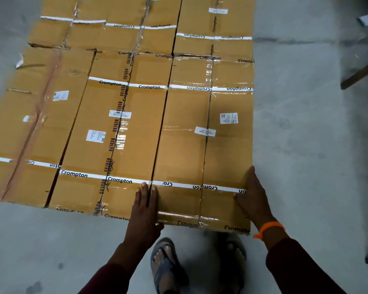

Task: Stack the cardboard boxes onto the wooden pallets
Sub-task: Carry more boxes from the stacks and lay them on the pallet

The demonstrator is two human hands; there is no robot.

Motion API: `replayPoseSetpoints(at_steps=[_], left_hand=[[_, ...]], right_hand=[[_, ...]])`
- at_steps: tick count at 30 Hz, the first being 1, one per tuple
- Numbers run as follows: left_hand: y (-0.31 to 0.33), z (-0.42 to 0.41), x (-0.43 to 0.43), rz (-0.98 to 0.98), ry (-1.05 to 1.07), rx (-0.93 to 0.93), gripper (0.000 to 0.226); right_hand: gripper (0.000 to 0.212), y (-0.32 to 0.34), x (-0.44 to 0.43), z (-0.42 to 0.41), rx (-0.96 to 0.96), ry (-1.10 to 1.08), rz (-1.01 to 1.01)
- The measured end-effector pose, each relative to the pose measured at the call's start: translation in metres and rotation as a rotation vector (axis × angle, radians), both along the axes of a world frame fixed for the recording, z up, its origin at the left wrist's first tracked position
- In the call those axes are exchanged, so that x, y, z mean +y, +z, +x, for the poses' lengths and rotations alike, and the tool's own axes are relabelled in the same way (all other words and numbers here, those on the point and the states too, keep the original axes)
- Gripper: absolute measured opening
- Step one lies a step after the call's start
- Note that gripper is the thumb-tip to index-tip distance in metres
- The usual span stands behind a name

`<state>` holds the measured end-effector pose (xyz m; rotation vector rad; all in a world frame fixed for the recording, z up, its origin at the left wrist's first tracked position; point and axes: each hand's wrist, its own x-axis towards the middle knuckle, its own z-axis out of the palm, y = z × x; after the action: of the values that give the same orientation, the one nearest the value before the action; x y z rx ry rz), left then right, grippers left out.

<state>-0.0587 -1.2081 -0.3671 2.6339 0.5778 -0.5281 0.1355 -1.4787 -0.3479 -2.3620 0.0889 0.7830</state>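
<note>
Several cardboard boxes [115,37] packed edge to edge in flat layer, two rows; Crompton tape [113,83] and white labels [95,136] on tops. Near-right box [206,153] at front right corner of layer, touching middle box [123,158]. Left hand [146,206] flat, fingers straight, lying over seam between those two. Right hand [253,194] flat, fingers straight, pressed against box's right edge; orange wristband [269,228] on wrist. Sandalled feet [166,262] on grey floor [306,145] just before box front. Wooden beam [361,75] well right. Support under boxes hidden.

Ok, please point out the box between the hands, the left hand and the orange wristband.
box between the hands [183,149], head view, its top face
left hand [146,206], head view, back of hand
orange wristband [270,227], head view, middle of the band
</note>
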Motion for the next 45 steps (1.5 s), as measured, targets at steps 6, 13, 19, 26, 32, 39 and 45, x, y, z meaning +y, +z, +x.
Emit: replayPoseSetpoints(at_steps=[6,13,19,26,32,39,45], left_hand=[[0.12,0.041,-0.034,0.026,-0.076,0.233,0.095],[0.295,0.038,-0.092,-0.047,-0.073,0.11,0.081],[0.41,-0.002,-0.121,-0.234,0.287,-0.046,0.078],[0.465,-0.033,-0.03,-0.198,0.466,-0.179,0.072],[0.519,-0.08,0.088,-0.204,0.603,-0.391,0.068],[0.553,-0.187,0.266,-0.209,0.842,-0.476,0.07],[0.567,-0.262,0.363,-0.222,0.927,-0.46,0.069]], right_hand=[[0.088,0.082,0.014,-0.038,0.001,0.266,-0.209],[0.069,0.252,0.02,-0.114,-0.071,0.197,0.066],[0.061,0.367,0.026,-0.143,-0.142,0.061,0.175],[0.058,0.434,0.107,-0.141,-0.238,0.415,0.196],[0.061,0.487,0.242,-0.171,-0.296,0.526,0.292],[0.054,0.52,0.425,-0.274,-0.243,0.405,0.475],[0.049,0.535,0.535,-0.337,-0.203,0.442,0.513]])
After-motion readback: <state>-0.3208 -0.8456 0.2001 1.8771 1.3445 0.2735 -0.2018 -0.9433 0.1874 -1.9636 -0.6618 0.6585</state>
